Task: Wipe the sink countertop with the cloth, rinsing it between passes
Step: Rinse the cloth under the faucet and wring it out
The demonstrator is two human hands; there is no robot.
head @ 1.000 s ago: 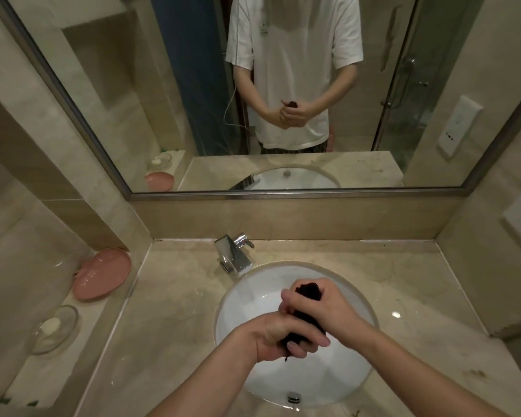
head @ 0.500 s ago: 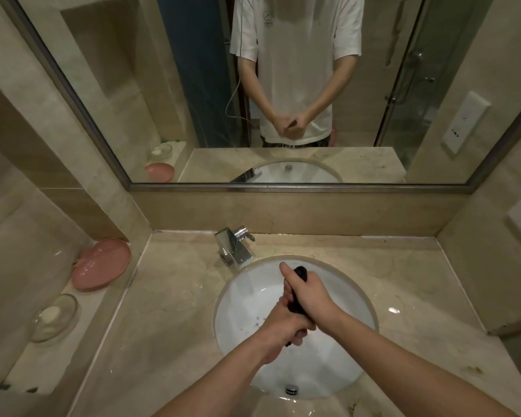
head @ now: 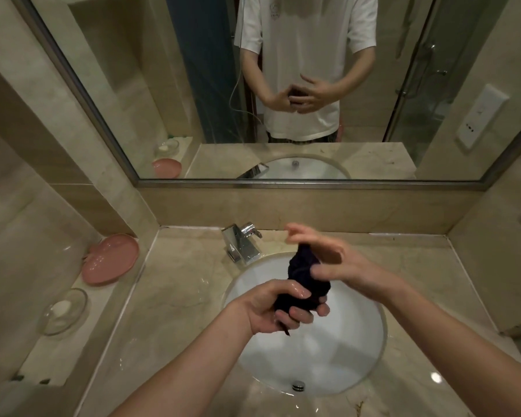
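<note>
Cloth (head: 306, 281), dark and bunched, is up over the sink (head: 307, 356), in front of the tap (head: 242, 245). Left hand (head: 278, 308) grips its lower end, wet fingers curled tight round it. Right hand (head: 322, 260) is spread wide, fingers straight and blurred, its thumb against the top of the bundle. Counter (head: 181, 296) shines wet by the basin. How far the cloth runs inside the left fist is hidden. The mirror (head: 133, 85) repeats both hands.
</note>
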